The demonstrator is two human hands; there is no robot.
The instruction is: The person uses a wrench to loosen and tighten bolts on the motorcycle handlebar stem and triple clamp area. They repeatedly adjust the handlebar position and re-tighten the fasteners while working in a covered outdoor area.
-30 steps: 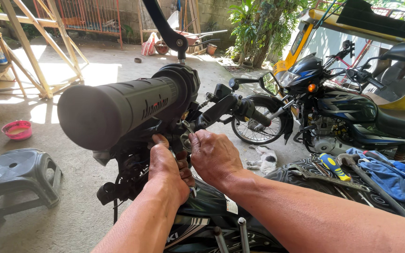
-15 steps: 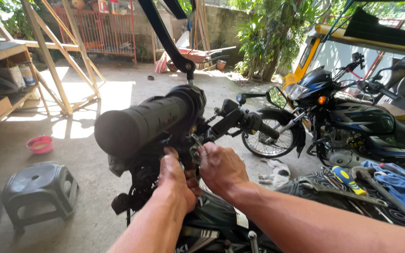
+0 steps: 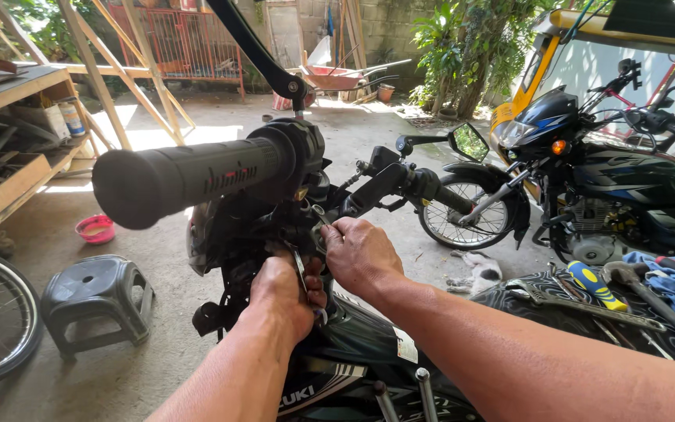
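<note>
The left hand [image 3: 279, 293] is closed in a tight grip around a thin metal tool [image 3: 300, 270], whose shaft rises from the fist toward the motorcycle's steering head. Just right of it, touching or nearly so, the right hand [image 3: 361, 254] pinches a narrow grip on a small metal part [image 3: 320, 219] at the clamp beneath the handlebar; what exactly it holds is too small to tell. Directly above both hands the black rubber handlebar grip [image 3: 189, 178] juts toward the camera, blurred. Below the hands lies the dark fuel tank [image 3: 369, 352]. Left of the left hand, on the concrete floor, stand a grey plastic stool [image 3: 95, 301] and a pink bowl [image 3: 95, 229]. Well to the right of the right hand, a blue-and-yellow screwdriver [image 3: 594, 285] rests on the seat, with a parked blue motorcycle [image 3: 611, 187] beyond.
</note>
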